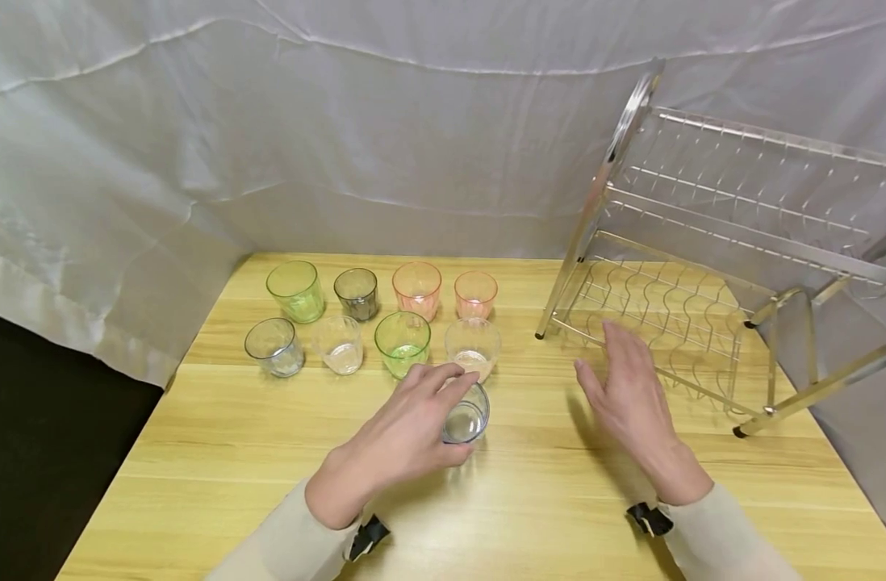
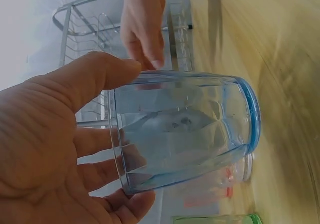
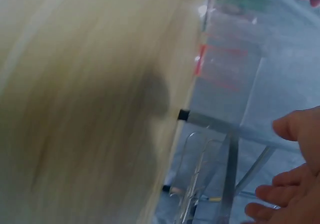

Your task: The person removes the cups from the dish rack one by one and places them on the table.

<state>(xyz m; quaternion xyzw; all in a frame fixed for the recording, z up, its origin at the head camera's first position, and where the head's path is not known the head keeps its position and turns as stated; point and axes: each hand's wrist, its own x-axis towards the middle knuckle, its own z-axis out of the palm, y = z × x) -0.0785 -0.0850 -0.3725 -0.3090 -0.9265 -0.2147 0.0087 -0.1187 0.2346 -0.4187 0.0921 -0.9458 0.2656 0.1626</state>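
My left hand (image 1: 410,424) grips a clear bluish glass tumbler (image 1: 465,421) near its rim, thumb on one side and fingers on the other. In the left wrist view the tumbler (image 2: 182,126) shows a faceted wall and a thick blue base, close over the table. Right behind it in the head view stands a clear glass (image 1: 474,347), and a green glass (image 1: 403,347) is to its left. My right hand (image 1: 630,395) hovers with nothing in it, fingers extended, over the table beside the front left of a metal rack (image 1: 584,226).
Other glasses stand in two rows: a green one (image 1: 298,292), a dark grey one (image 1: 357,294), two pinkish ones, a bluish-grey one (image 1: 274,349) and a clear one (image 1: 339,345). The two-tier wire rack fills the right. Grey cloth (image 1: 385,145) hangs behind the wooden table (image 1: 240,460).
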